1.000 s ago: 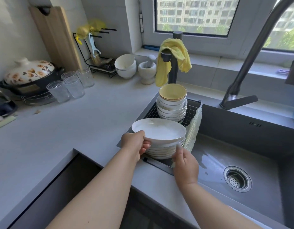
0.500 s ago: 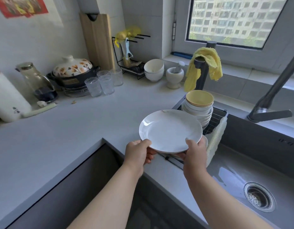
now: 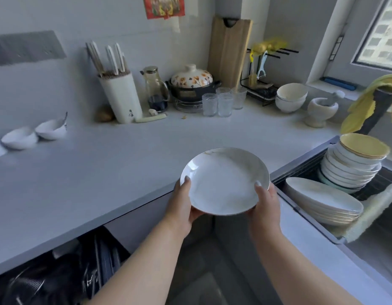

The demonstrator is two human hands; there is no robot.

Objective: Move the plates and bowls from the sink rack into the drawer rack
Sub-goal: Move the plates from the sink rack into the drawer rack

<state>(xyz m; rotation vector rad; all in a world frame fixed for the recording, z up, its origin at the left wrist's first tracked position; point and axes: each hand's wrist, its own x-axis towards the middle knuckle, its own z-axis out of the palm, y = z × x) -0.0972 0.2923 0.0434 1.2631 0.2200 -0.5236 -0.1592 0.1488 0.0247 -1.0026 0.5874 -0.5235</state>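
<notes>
I note left hand [image 3: 183,205] and right hand [image 3: 265,204] gripping white plate [image 3: 223,181] by opposite rims, mid-frame. Step: carry. Next: lower into drawer rack [image 3: 58,276], lower left; sink rack [image 3: 366,192] still loaded.

The white plate [image 3: 224,181], a second ago atop the plate stack [image 3: 322,200] in the sink rack, is now lifted clear and left of that stack, over the counter edge. The left hand [image 3: 183,205] and right hand [image 3: 266,205] still grip its rim.
</notes>
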